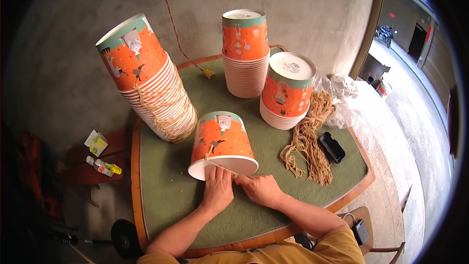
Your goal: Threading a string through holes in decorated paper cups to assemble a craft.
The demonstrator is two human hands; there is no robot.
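Observation:
An orange paper bucket (222,139) with a green band and printed figures lies tilted on the table, its white-rimmed mouth toward me. A thin tan cord (221,165) runs from the bucket's side across the rim to my right hand (259,189), which is closed on it in a pinch. The fingers of my left hand (218,188) are pressed together at the bucket's mouth, beneath the cord. What they grip is hidden. To the right lies a loose bundle of tan cords (312,142).
A leaning stack of buckets (151,83) with cords draped over it stands left. Two upside-down stacks, one taller (246,54) and one shorter (287,93), stand behind. A black plastic tray (332,147) and clear plastic bags (344,100) are at right. A yellow plug (208,74) lies at the back.

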